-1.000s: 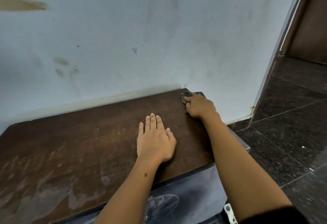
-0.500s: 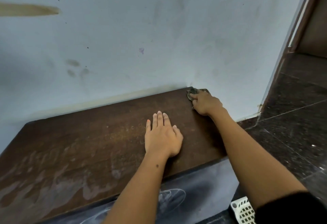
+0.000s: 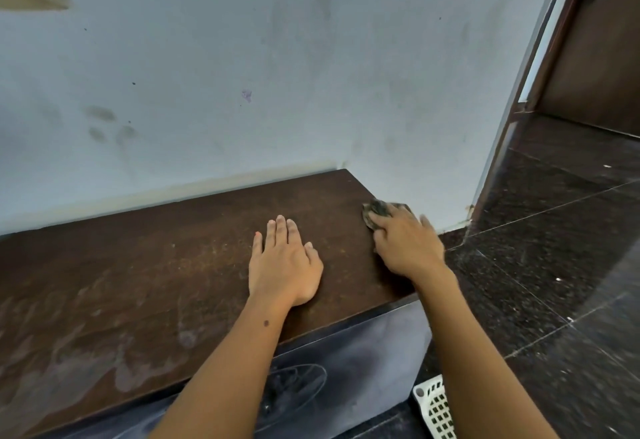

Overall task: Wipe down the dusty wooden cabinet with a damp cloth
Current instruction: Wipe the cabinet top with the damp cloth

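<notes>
The left hand (image 3: 284,262) lay flat on the cabinet (image 3: 145,275) top, palm down, fingers straight and pressed together, thumb slightly apart. The right hand (image 3: 403,242) pressed a dark, crumpled cloth (image 3: 375,210) onto the cabinet's right edge near the far corner, fingers bent over it, though blur hid their exact set. Pale dust smears covered the top's near left part, and a white basket (image 3: 434,407) stood on the dark floor (image 3: 554,265) at the near right

Soft, even, dimmish light; my right hand (image 3: 408,244) smeared by motion blur; wide-angle bending at edges; no glare on wall (image 3: 277,57)
</notes>
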`<state>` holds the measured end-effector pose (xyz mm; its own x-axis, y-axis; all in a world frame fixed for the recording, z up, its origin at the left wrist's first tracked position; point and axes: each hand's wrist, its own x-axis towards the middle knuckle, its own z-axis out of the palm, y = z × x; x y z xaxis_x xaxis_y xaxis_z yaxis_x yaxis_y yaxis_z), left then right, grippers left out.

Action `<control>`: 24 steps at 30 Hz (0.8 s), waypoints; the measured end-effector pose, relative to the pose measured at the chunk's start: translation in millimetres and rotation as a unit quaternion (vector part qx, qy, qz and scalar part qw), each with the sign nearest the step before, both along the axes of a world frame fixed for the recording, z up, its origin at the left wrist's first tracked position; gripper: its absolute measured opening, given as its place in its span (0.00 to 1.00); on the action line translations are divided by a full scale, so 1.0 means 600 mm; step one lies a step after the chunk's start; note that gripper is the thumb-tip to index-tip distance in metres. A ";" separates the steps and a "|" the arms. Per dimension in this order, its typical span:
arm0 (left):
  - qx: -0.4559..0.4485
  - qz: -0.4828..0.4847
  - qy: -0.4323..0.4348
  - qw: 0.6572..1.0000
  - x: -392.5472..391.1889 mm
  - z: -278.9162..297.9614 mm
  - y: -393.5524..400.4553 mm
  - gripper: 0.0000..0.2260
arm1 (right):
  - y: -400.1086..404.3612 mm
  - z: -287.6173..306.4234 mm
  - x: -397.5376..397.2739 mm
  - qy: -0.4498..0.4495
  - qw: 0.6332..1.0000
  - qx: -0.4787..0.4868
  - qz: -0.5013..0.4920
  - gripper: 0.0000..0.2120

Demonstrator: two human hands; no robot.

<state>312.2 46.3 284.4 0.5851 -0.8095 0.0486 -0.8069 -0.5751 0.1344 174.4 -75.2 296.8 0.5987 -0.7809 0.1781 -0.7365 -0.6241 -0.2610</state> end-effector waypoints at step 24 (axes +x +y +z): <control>0.001 -0.033 0.045 0.998 -0.039 0.013 0.082 0.26 | 0.109 -0.006 -0.102 -0.024 0.999 -0.001 -0.043 0.22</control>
